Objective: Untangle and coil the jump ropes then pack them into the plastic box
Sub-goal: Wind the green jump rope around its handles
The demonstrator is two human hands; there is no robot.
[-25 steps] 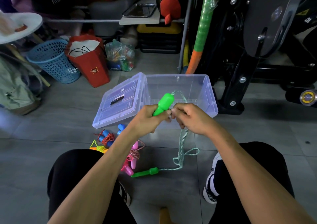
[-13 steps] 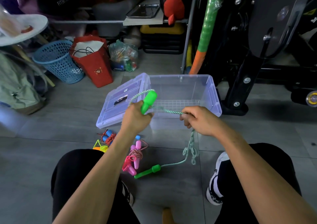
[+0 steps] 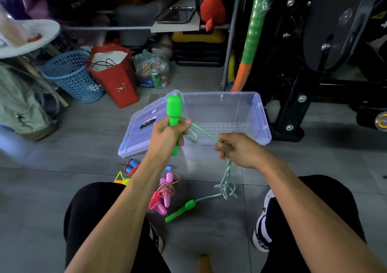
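above the box (image 3: 260, 113), left hand (image 3: 167, 134) grips an upright green handle (image 3: 174, 110); right hand (image 3: 238, 149) pinches its rope (image 3: 204, 133) just beside.

Green handle (image 3: 174, 113): midsection hidden inside the left hand (image 3: 167, 134). Yellow rope (image 3: 122, 179) (lower centre-left): mostly behind the forearm. White table (image 3: 31, 36), upper left: blurred, cut by the frame edge.

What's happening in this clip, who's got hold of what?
A person is winding a green jump rope. The left hand grips one green handle upright; the right hand pinches the cord stretched between them. The other green handle lies on the floor, beside pink and blue ropes already bundled. The plastic box holds no ropes.
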